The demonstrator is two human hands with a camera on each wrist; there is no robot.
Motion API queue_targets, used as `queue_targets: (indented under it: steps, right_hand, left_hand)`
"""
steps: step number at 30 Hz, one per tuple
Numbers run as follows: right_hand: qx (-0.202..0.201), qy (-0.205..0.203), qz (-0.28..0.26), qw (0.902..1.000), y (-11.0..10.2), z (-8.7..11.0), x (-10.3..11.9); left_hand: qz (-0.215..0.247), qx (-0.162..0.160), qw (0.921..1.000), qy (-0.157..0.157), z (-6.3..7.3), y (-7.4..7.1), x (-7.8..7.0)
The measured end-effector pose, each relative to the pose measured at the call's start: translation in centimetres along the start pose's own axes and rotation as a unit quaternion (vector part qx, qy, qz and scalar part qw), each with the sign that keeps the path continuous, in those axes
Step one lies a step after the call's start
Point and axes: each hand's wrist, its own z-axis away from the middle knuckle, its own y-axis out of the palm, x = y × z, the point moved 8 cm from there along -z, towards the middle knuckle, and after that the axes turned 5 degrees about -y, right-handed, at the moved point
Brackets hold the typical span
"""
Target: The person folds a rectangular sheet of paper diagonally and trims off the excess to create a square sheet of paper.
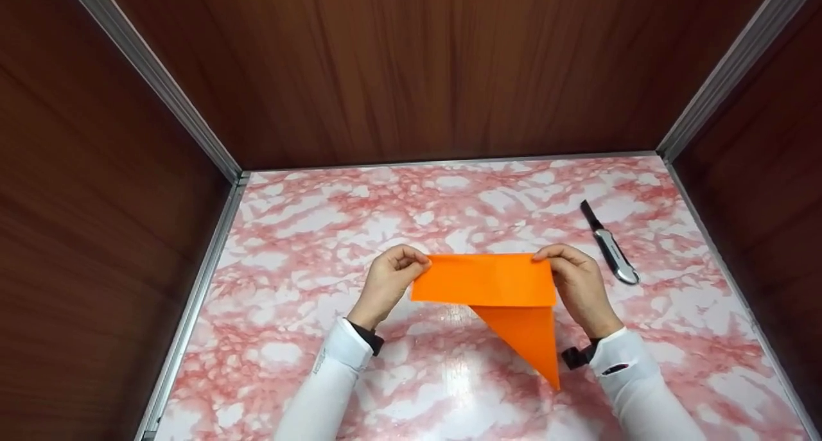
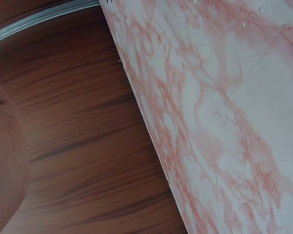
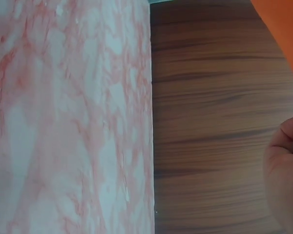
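A folded sheet of orange paper is stretched between both hands in the head view. Its upper part is a wide rectangular band, and a triangular flap hangs below on the right, tapering to a point. My left hand pinches the band's upper left corner between thumb and fingers. At the upper right corner, my right hand pinches the paper the same way. The right wrist view catches only an edge of the orange paper above part of the right hand. Part of the left hand shows at the left wrist view's edge.
A utility knife with a grey and black handle lies on the right of the table, its dark blade extended toward the back. The red-and-white marbled table is bounded by brown wood-grain panels with metal edging.
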Motion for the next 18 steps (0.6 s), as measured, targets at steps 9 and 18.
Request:
queue_targets:
  steps: [9, 18]
  right_hand:
    - [0.008, 0.022, 0.112, 0.9934, -0.14, 0.32, -0.07]
    - [-0.005, 0.028, 0.230, 0.9727, -0.46, 0.24, -0.46]
  left_hand:
    - [-0.008, -0.009, 0.9999, -0.008, 0.19, -0.34, -0.02]
    - [-0.021, -0.006, 0.9992, 0.034, 0.34, -0.54, -0.57]
